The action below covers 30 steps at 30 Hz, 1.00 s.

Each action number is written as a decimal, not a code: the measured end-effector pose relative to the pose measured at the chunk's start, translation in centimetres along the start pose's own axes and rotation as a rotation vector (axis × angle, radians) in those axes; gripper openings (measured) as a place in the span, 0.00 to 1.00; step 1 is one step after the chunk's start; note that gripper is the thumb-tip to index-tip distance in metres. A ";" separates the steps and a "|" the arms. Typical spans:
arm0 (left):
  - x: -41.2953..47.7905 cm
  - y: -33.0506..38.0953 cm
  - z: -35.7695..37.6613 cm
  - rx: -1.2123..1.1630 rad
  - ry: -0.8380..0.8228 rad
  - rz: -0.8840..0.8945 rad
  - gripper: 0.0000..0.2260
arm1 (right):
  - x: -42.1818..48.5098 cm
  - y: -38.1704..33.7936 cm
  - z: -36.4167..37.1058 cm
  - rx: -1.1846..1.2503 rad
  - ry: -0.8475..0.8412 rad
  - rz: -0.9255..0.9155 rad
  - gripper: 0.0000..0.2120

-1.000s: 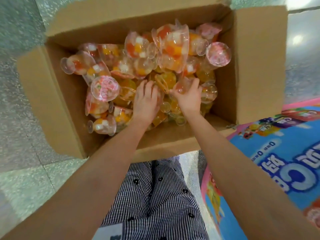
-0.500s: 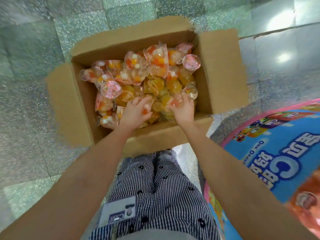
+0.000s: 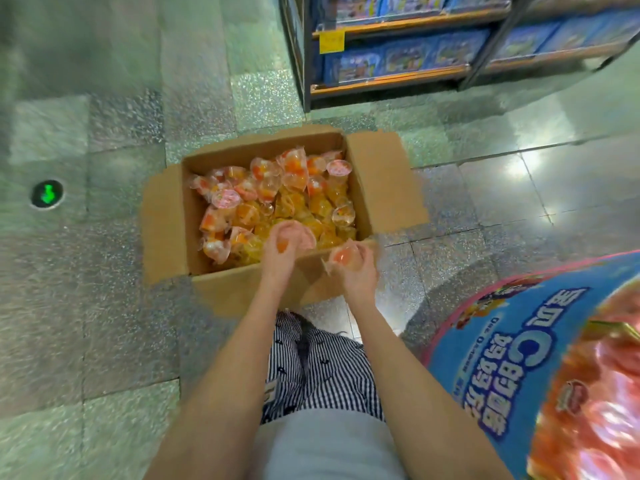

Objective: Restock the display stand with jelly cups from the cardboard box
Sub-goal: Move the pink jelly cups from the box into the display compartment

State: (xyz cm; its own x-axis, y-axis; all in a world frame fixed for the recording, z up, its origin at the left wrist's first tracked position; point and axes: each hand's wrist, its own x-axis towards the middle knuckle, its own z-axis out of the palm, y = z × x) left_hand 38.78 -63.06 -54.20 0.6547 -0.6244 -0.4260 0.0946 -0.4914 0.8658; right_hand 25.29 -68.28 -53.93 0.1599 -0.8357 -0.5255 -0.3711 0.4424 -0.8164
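An open cardboard box [image 3: 166,230] stands on the floor, filled with several clear jelly cups [image 3: 277,195] of orange and red fruit. My left hand [image 3: 280,251] grips jelly cups above the box's near edge. My right hand [image 3: 356,268] holds a jelly cup [image 3: 343,256] just over the box's near right corner. The round display stand [image 3: 491,358], blue with a pink rim, is at the lower right, and pink-topped cups lie blurred inside it.
A store shelf [image 3: 398,77] with blue packages stands beyond the box. A green arrow marker [image 3: 46,194] is set in the tiled floor at left. My striped trousers [image 3: 322,368] are below the box.
Both hands have come up out of the box with jelly cups in them. The view has pulled back and risen, so the box looks smaller and the shelf has come into sight.
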 end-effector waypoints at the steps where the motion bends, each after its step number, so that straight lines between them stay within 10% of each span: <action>1: -1.0 0.6 0.3 -0.037 0.006 -0.002 0.12 | -0.8 -0.1 -1.0 0.044 0.014 -0.012 0.25; 17: -15.4 1.5 2.2 0.019 -0.324 0.245 0.24 | -16.9 5.0 -11.0 0.452 0.433 -0.182 0.25; 30: -36.3 -5.5 6.3 0.162 -0.861 0.324 0.36 | -39.8 19.9 -18.5 0.760 1.056 -0.119 0.07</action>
State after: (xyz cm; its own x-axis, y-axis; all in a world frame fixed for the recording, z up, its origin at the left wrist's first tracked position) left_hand 9.80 -41.55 -45.16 -0.1564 -0.9489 -0.2740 -0.1439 -0.2526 0.9568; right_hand -5.35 -32.26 -44.85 -0.7637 -0.5795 -0.2846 0.2573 0.1311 -0.9574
